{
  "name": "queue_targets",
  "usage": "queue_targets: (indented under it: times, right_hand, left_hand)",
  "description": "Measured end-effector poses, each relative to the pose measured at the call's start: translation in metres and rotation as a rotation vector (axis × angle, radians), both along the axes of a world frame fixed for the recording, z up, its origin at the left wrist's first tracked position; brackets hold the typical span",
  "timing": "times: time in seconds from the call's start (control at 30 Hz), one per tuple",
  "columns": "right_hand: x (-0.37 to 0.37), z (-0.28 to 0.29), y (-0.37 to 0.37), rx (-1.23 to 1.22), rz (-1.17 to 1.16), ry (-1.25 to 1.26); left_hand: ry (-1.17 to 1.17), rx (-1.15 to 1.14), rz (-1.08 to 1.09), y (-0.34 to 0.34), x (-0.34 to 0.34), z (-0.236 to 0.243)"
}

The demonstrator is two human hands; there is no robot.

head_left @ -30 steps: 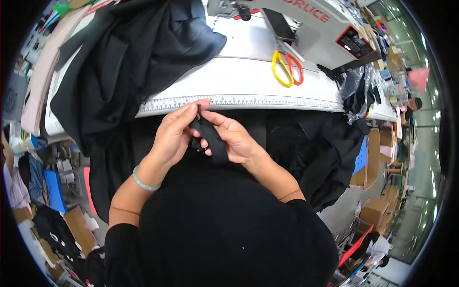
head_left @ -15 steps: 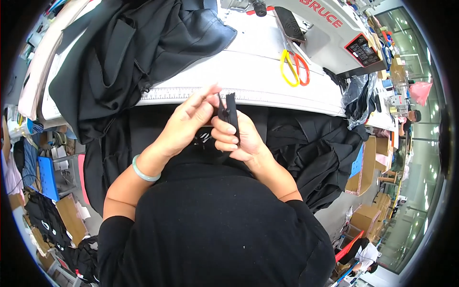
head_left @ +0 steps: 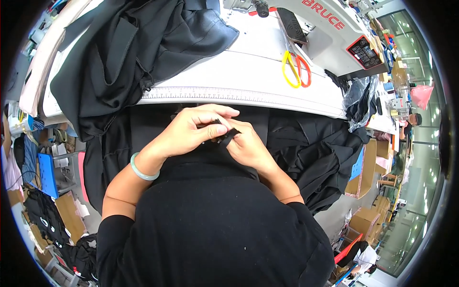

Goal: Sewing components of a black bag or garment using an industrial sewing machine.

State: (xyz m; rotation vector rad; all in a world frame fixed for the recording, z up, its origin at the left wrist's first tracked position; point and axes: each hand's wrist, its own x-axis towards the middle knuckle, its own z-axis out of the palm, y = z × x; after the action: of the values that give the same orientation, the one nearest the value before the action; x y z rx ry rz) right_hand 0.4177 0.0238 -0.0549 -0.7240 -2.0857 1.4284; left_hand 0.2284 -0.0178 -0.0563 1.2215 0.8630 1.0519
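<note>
My left hand and my right hand meet in front of my chest, both pinching a small black fabric piece. The piece is folded between my fingertips and mostly hidden by them. A pale green bangle sits on my left wrist. Both hands hover just below the front edge of the white sewing table, over black cloth lying in my lap.
A heap of black garments covers the table's left half. Yellow and red scissors lie beside the white sewing machine. More black fabric hangs at my right. Boxes and bags stand on the floor at both sides.
The black piece, held upright half a second ago, is now folded down small between my fingertips. My hands have stayed close together below the table edge.
</note>
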Motion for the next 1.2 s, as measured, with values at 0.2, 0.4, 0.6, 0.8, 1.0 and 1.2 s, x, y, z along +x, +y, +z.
queue_targets:
  times: [0.2,0.4,0.6,0.8,1.0,1.2]
  right_hand:
    - [0.002,0.001,-0.001,0.042,0.036,-0.007]
    - [-0.005,-0.002,0.012,0.942,-0.002,-0.159]
    - [0.000,-0.040,0.013,1.092,0.512,-0.671]
    - [0.034,-0.103,0.031,1.045,0.256,-0.678]
    - [0.022,-0.082,0.024,1.147,0.310,-0.650]
    - [-0.010,0.041,0.038,1.313,0.058,-0.117]
  left_hand:
    - [0.262,0.304,0.065,-0.003,0.005,0.016]
    - [-0.073,-0.083,0.210,-0.015,0.012,0.030]
    - [-0.384,0.367,0.533,0.019,-0.050,0.083]
    - [-0.410,0.651,0.870,0.018,-0.153,0.160]
    - [-0.349,0.537,0.477,0.008,-0.152,0.136]
    - [0.141,0.186,0.347,0.009,-0.021,0.095]
